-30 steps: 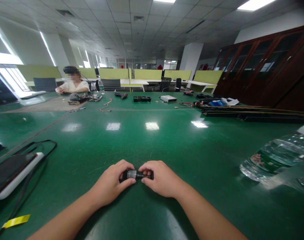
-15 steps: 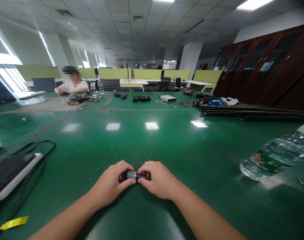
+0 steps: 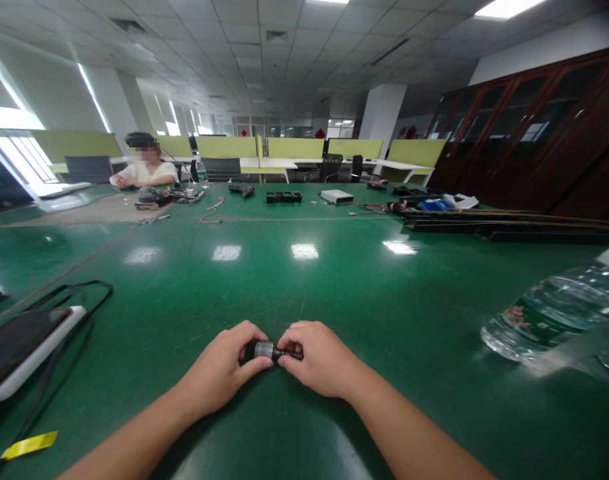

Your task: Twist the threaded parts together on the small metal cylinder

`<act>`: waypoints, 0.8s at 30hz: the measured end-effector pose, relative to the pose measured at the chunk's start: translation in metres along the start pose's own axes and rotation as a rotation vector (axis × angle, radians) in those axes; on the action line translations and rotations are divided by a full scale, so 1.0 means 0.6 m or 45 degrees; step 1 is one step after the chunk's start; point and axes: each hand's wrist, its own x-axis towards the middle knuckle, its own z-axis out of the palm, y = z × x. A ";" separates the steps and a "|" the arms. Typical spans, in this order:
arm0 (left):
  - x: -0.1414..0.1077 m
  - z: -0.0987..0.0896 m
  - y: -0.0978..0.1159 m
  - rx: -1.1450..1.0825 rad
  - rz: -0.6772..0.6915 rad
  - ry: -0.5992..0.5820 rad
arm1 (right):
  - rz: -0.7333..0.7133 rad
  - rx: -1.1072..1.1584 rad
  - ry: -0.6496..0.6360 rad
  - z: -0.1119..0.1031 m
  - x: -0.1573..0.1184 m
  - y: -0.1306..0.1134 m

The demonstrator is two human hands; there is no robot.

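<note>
Near the middle of the table, my left hand (image 3: 230,363) is closed around a short grey metal cylinder (image 3: 264,349) with a dark end, thumb and fingertips on its sides. My right hand (image 3: 315,360) pinches a thin dark ridged shaft (image 3: 290,355) that meets the cylinder's right end. Cylinder and shaft lie in one line, roughly level, just above the green tabletop (image 3: 304,293). Fingers cover part of both, and I cannot tell whether they are one piece or two.
A clear water bottle (image 3: 544,313) lies at right. On the left is a phone-like device (image 3: 29,347) with a black strap. Farther back are a power drill (image 3: 241,191), a black tray (image 3: 283,198), a white box (image 3: 337,197) and long black bars (image 3: 484,223). A person (image 3: 147,167) sits far left.
My right hand has shifted very slightly to the right along the shaft. My left hand and the cylinder look still.
</note>
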 end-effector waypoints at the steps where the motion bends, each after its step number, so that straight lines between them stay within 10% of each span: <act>1: 0.000 0.000 0.000 -0.001 -0.001 -0.002 | 0.000 0.000 -0.001 0.000 0.000 0.000; 24: 0.002 -0.002 0.003 -0.015 0.018 -0.011 | 0.032 0.014 -0.029 -0.013 -0.007 0.005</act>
